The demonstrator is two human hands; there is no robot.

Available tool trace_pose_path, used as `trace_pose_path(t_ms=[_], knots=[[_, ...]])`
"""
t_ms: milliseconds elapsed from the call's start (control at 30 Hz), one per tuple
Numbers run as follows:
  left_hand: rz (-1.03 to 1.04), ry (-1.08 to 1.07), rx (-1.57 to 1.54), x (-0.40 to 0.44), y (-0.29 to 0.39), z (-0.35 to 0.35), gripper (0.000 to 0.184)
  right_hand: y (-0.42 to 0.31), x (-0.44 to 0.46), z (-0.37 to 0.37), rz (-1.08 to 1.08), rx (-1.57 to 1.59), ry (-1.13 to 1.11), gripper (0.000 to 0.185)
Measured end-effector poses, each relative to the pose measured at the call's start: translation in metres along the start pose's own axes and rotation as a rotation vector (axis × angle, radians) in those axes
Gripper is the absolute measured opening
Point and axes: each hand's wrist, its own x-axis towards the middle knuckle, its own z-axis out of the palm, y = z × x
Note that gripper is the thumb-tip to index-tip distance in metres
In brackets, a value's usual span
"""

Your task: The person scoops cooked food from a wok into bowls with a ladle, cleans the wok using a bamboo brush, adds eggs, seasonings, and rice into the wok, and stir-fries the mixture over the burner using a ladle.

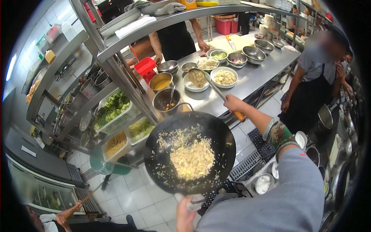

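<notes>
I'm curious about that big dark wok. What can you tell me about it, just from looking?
It is a wide, round, dark wok, apparently metal, with a loop handle on its far rim. The left hand grips its near side through a pale cloth. Egg-flecked rice is heaped inside, with grains and green bits scattered over the inner wall. Its mouth faces the camera, before the metal counter; whether its far side rests on anything is unclear.

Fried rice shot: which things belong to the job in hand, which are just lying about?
Likely in the job:
round black wok
yellowish rice inside
metal ladle, wooden-ended, in right hand
white round bowl under it
pale cloth in left hand

Apparently lying about:
white plastic basket, green broccoli
red plastic container
pale rectangular board
</notes>
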Motion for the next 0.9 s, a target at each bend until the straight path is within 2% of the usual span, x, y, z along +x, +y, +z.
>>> trace_pose_path(t_ms=[33, 100, 133, 167, 233, 367, 433, 500, 567, 633, 667, 700, 767, 800, 900], knots=[[0.001, 0.011, -0.001, -0.003, 0.0, 0.003, 0.022, 0.008, 0.002, 0.012, -0.067, -0.174, 0.141, 0.018], [0.035, 0.188, -0.032, -0.013, -0.002, 0.007, 0.019, 0.019, 0.006, 0.026, -0.039, -0.298, 0.238, 0.023], [0.038, 0.21, 0.125, -0.038, 0.006, 0.025, 0.022, 0.023, 0.006, 0.028, -0.035, -0.294, 0.233, 0.023], [0.037, 0.211, 0.131, -0.021, -0.004, 0.003, 0.022, 0.025, 0.006, 0.031, -0.01, -0.332, 0.235, 0.025], [0.031, 0.074, -0.143, 0.026, -0.035, -0.057, 0.017, 0.028, 0.004, 0.032, 0.015, -0.376, 0.234, 0.027], [0.015, 0.18, -0.054, -0.008, 0.002, -0.004, 0.015, 0.029, -0.037, 0.013, -0.071, -0.301, 0.343, 0.033], [-0.019, 0.247, 0.026, -0.012, 0.003, -0.02, 0.014, 0.017, -0.096, -0.014, -0.121, -0.15, 0.244, 0.039], [0.065, 0.29, 0.113, -0.009, 0.002, -0.031, 0.015, 0.009, -0.155, -0.044, -0.267, -0.136, 0.013, 0.049], [0.053, 0.261, 0.331, -0.021, 0.02, -0.023, 0.015, -0.011, -0.194, -0.04, -0.332, -0.157, -0.056, 0.053], [-0.111, 0.296, 0.27, -0.017, 0.036, -0.02, 0.019, -0.022, -0.211, -0.021, -0.394, -0.174, -0.094, 0.056], [-0.063, 0.174, 0.234, -0.007, 0.032, -0.036, 0.023, -0.024, -0.21, 0.0, -0.437, -0.318, -0.111, 0.056], [-0.068, 0.166, 0.233, -0.009, 0.035, -0.035, 0.023, -0.024, -0.211, 0.016, -0.478, -0.462, -0.124, 0.056], [-0.025, 0.126, 0.193, -0.014, 0.045, -0.024, 0.022, -0.017, -0.223, 0.033, -0.446, -0.544, -0.116, 0.054], [-0.011, 0.045, 0.077, 0.003, 0.038, -0.041, 0.02, -0.017, -0.232, 0.038, -0.414, -0.613, -0.105, 0.051], [-0.07, -0.13, -0.087, 0.014, 0.04, -0.057, 0.026, 0.001, -0.292, -0.005, -0.307, -0.699, -0.149, 0.048]])
